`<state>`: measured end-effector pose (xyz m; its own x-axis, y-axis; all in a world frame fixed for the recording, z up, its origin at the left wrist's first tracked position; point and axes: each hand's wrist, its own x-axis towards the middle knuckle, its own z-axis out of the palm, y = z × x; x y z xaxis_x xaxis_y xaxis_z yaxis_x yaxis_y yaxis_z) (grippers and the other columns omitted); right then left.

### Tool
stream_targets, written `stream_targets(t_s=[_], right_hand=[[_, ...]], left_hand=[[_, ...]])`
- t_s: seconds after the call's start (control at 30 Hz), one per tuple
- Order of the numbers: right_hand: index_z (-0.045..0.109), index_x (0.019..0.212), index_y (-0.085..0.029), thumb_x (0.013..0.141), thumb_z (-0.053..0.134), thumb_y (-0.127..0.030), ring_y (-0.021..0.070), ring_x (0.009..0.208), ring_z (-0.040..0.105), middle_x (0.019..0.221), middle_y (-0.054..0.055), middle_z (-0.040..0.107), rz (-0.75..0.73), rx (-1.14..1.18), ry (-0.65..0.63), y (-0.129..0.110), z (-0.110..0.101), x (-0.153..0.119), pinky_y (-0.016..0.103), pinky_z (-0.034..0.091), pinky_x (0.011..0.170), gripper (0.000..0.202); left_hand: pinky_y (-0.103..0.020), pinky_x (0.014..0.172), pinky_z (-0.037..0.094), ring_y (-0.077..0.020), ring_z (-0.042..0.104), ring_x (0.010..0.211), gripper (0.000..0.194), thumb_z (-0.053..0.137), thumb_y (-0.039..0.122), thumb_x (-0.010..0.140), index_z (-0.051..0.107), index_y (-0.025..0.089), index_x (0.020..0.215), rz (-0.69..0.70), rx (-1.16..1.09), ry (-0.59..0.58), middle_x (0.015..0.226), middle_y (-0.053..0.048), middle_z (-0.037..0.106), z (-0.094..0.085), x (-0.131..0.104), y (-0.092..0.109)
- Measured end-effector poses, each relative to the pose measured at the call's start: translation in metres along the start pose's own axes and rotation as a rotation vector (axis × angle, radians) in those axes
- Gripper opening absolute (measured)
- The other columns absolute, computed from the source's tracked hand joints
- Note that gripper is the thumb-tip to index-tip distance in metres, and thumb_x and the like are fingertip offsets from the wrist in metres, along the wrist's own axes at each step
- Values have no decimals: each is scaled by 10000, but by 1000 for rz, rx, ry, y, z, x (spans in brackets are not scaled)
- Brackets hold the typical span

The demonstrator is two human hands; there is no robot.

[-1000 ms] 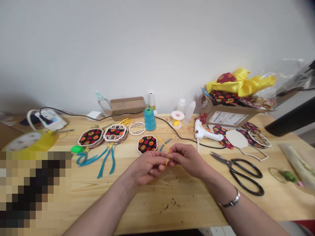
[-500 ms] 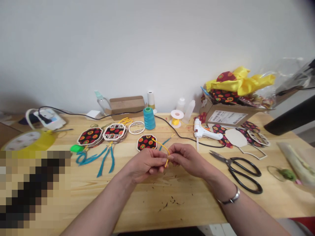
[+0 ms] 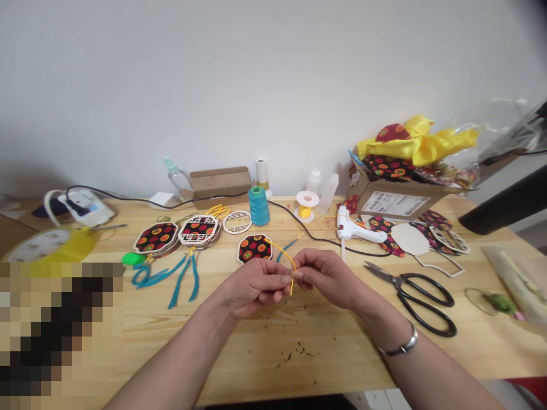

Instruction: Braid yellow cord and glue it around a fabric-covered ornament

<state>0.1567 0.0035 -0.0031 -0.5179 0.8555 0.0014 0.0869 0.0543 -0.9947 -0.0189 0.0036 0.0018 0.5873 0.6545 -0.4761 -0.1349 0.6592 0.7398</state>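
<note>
Between my two hands runs a yellow cord [image 3: 282, 250], pinched at fingertip level. My left hand [image 3: 260, 285] closes thumb against fingers on the cord. My right hand [image 3: 320, 276] pinches it at the same spot, the fingertips of both hands nearly touching. A short end of cord hangs below the fingers. The cord's far end reaches the upper right edge of a dark, flower-patterned fabric panel [image 3: 254, 248] with a pale rim, lying flat just beyond my left hand. Behind my hands lies a teal tassel [image 3: 289, 250], partly hidden.
Large black-handled scissors [image 3: 399, 280] lie right of my hands. Behind them are a white glue gun [image 3: 354, 229] and a spool of yellow cord [image 3: 306, 205]. A teal thread cone [image 3: 258, 208] stands mid-back. Stacked patterned panels [image 3: 156, 237] with tassels sit left; an overfilled cardboard box [image 3: 384, 199] stands back right.
The hanging end of the cord now points straighter down and reaches slightly lower. Both hands keep nearly the same place and pinch.
</note>
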Motion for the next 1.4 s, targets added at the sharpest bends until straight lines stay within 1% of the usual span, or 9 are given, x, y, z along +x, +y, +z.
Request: stream_targets(t_s=[0.33, 0.5, 0.67, 0.83, 0.93, 1.03, 1.1, 1.2, 1.4], right_hand=[[541, 712, -159, 790, 545, -263, 75, 524, 426, 578, -27, 494, 3, 41, -2, -2, 0, -1, 207, 356, 507, 131], [554, 700, -152, 774, 568, -280, 71, 513, 430, 565, -27, 505, 7, 58, 22, -2, 1, 0, 203, 354, 494, 149], [575, 733, -143, 731, 609, -294, 66, 484, 451, 575, -20, 543, 80, 159, 82, -3, 2, 3, 204, 368, 477, 155], [613, 819, -125, 660, 665, -248, 67, 524, 489, 705, 20, 612, 154, 198, 108, -5, 1, 4, 210, 395, 501, 207], [633, 782, -130, 666, 649, -225, 72, 535, 500, 703, 19, 620, 181, 130, 134, -6, 0, 4, 219, 408, 521, 151], [622, 692, -140, 682, 619, -202, 77, 514, 490, 620, -3, 592, 178, 8, 190, -5, -1, 4, 219, 399, 509, 63], [603, 663, -148, 702, 601, -209, 81, 506, 478, 582, -14, 568, 153, -75, 226, -5, 0, 4, 216, 385, 494, 72], [597, 680, -159, 733, 581, -226, 90, 529, 477, 595, -12, 568, 82, -190, 257, -5, 2, 3, 213, 378, 496, 87], [594, 695, -169, 769, 536, -151, 94, 567, 468, 622, -11, 568, -145, -495, 328, -9, 8, -2, 213, 365, 528, 95]], left_hand=[[-140, 333, 92, -10, 391, 353, 175, 735, 221, 589, 632, 80, 593, 13, -14, 22, 469, -13, 544, -1, 1, -3], [-150, 333, 112, -12, 392, 360, 128, 718, 194, 592, 639, 93, 604, 55, -11, 48, 533, -21, 583, -1, 2, -5], [-151, 362, 174, -14, 411, 395, 129, 702, 218, 621, 649, 101, 617, 157, 77, 168, 560, -14, 590, 2, 2, -3], [-156, 382, 203, -18, 415, 404, 143, 692, 253, 642, 657, 116, 653, 233, 130, 293, 558, 8, 583, 6, 2, -2], [-166, 390, 212, -22, 415, 410, 136, 673, 247, 656, 644, 117, 625, 265, 145, 308, 573, 4, 590, 6, 2, -2], [-176, 389, 207, -27, 411, 406, 142, 662, 245, 659, 629, 119, 601, 279, 148, 320, 575, 0, 595, 6, 2, -2], [-177, 389, 205, -29, 410, 405, 147, 660, 248, 659, 625, 119, 598, 282, 147, 326, 567, 3, 590, 7, 2, -2], [-174, 389, 206, -29, 400, 409, 168, 663, 267, 658, 619, 117, 597, 289, 146, 343, 557, 9, 576, 8, 2, -2], [-159, 380, 188, -23, 386, 412, 197, 656, 304, 675, 611, 118, 629, 309, 146, 365, 561, 23, 556, 9, 4, -4]])
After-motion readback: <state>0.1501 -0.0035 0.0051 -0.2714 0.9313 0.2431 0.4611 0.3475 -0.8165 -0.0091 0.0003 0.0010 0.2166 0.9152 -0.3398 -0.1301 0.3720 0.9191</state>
